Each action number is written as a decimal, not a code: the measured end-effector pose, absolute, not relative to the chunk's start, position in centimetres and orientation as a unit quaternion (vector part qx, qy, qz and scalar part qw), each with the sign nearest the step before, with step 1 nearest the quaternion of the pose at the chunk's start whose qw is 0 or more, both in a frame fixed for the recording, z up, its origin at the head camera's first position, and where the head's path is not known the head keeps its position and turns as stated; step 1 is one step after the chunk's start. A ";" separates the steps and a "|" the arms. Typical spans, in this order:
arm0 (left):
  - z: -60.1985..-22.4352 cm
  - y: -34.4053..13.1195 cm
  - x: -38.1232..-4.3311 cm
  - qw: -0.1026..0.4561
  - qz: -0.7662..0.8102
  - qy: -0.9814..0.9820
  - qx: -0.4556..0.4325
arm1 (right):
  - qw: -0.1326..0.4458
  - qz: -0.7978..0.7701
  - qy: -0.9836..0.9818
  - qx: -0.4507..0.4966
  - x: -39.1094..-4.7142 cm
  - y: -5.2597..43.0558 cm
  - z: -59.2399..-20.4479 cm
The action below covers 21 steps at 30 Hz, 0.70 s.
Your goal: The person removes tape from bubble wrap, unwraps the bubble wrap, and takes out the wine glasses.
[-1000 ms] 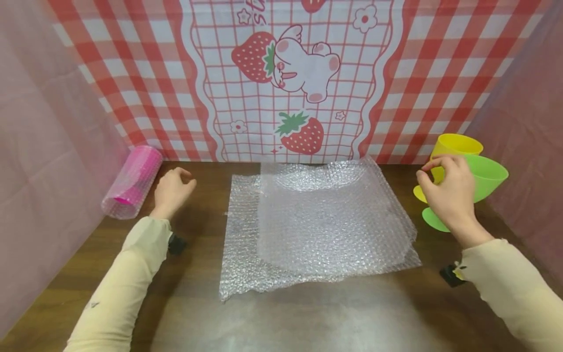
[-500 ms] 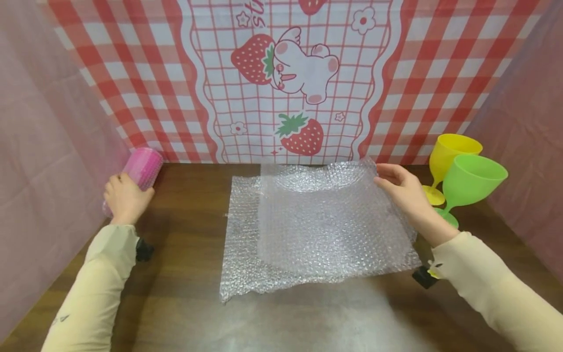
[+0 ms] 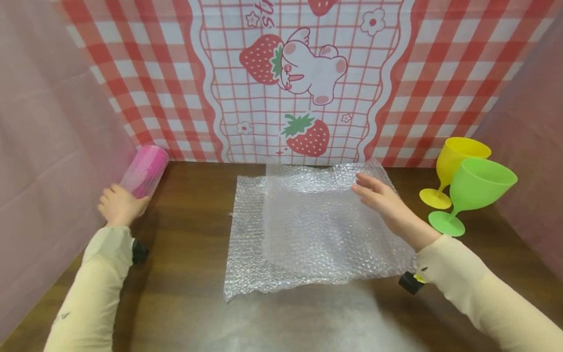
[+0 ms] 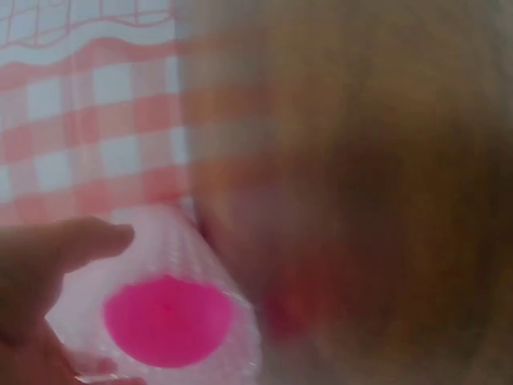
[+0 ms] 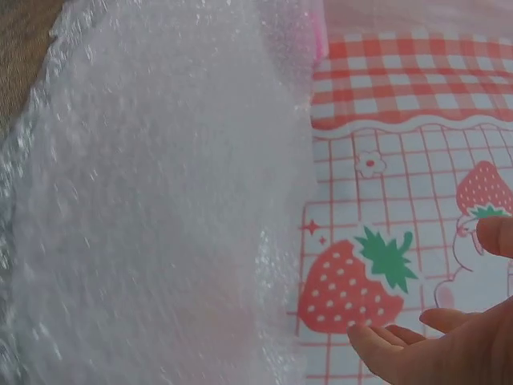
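My left hand lies over the near end of a pink thing rolled in bubble wrap, at the far left of the table. Seen from the left wrist, a round pink end shows through the wrap, with the thumb spread along one side and fingertips on the other. My right hand hovers with fingers extended over the right part of the clear bubble wrap sheets, holding nothing. Those sheets overlap one another, flat in the middle of the table.
A yellow goblet and a green goblet stand upright at the right, behind my right forearm. A red checked strawberry cloth hangs at the back of the wooden table. Pink curtains close off both sides.
My left hand went left onto the wrapped pink roll, then slid slightly nearer its end. My right hand left the goblets and moved left over the bubble wrap. The roll and goblets stayed put.
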<state>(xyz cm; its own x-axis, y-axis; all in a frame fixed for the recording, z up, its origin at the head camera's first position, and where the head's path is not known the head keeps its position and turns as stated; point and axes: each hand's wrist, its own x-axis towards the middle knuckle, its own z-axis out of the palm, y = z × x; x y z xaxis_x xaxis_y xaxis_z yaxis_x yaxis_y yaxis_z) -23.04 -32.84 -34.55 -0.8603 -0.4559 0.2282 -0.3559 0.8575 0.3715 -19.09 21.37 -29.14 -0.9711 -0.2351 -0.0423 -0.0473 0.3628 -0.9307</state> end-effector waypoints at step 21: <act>-35.1 -32.4 -23.0 0.192 -0.395 -0.872 0.217 | 0.121 -0.649 0.746 -0.083 -20.6 17.6 -31.5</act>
<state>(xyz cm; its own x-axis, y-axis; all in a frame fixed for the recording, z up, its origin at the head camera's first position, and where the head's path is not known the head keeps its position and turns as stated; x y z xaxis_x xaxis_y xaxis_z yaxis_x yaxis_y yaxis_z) -22.99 -32.41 -35.10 -0.8324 -0.5294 0.1639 -0.2261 0.5944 0.7717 -20.61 17.58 -31.51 -0.9570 -0.2807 -0.0735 0.0338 0.1437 -0.9890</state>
